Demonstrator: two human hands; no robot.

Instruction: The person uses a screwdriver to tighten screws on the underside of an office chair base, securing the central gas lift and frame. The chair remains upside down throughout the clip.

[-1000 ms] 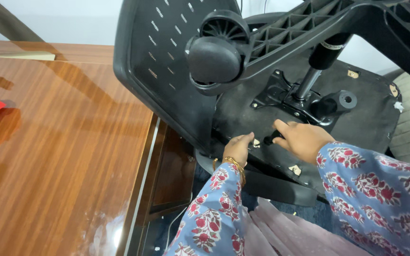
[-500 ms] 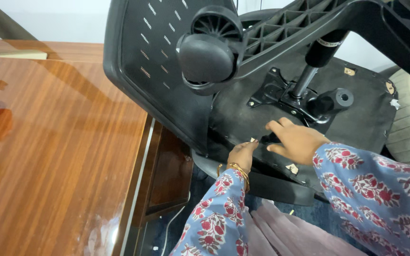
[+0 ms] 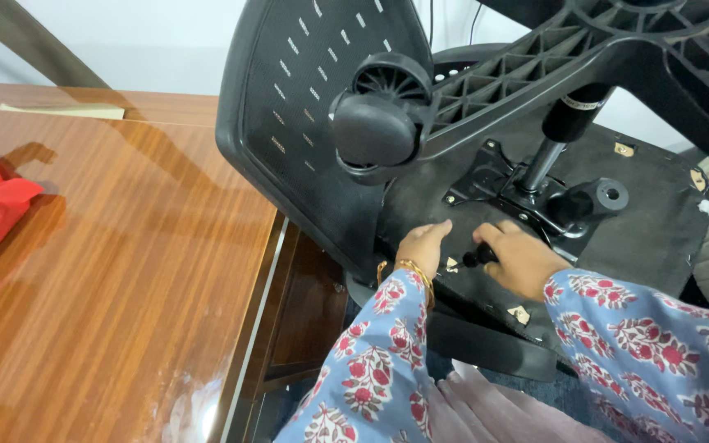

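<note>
Head view: our left hand [image 3: 423, 246] lies flat, fingers loosely together, on the upturned office chair's seat underside [image 3: 420, 197], beside the mounting plate [image 3: 494, 176]. Just right of it, our right hand [image 3: 521, 258] wraps a small black tool handle [image 3: 473, 259], below the plate.

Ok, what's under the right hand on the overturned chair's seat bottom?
The right hand grips a small black tool handle against the black seat underside. The left hand rests beside it. Whatever the tool tip meets is covered by the fingers.
</note>
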